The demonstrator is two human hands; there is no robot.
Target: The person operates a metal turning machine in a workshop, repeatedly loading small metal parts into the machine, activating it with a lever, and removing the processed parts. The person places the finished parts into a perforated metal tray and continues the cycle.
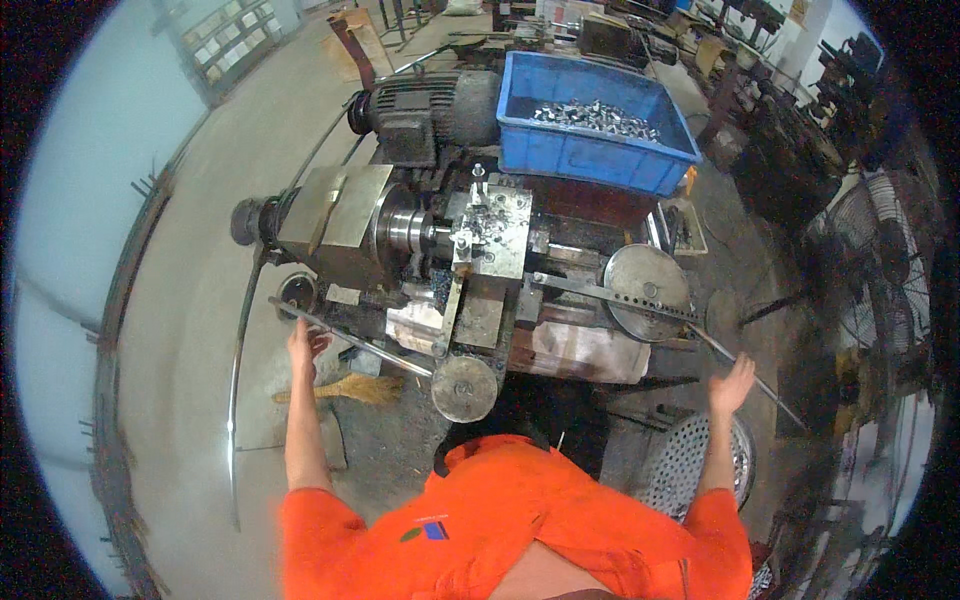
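A small metal lathe (440, 250) stands in front of me, with a shiny chuck (405, 228) and a tool block (490, 230). My left hand (305, 340) rests on a long steel lever (350, 340) at the machine's left, fingers curled over it. At the right, my right hand (732, 385) is spread with its fingers apart, right by a thin lever rod (745, 370) that runs from a round perforated disc (647, 280). Whether it touches the rod is unclear. A round handwheel (463, 388) faces me, close to my orange shirt.
A blue plastic crate (590, 150) with several small metal parts sits behind the lathe, beside a dark electric motor (420, 105). A perforated metal basket (690, 465) stands at my lower right. A fan (885, 270) is at the right. A straw broom (345, 390) lies on the concrete floor.
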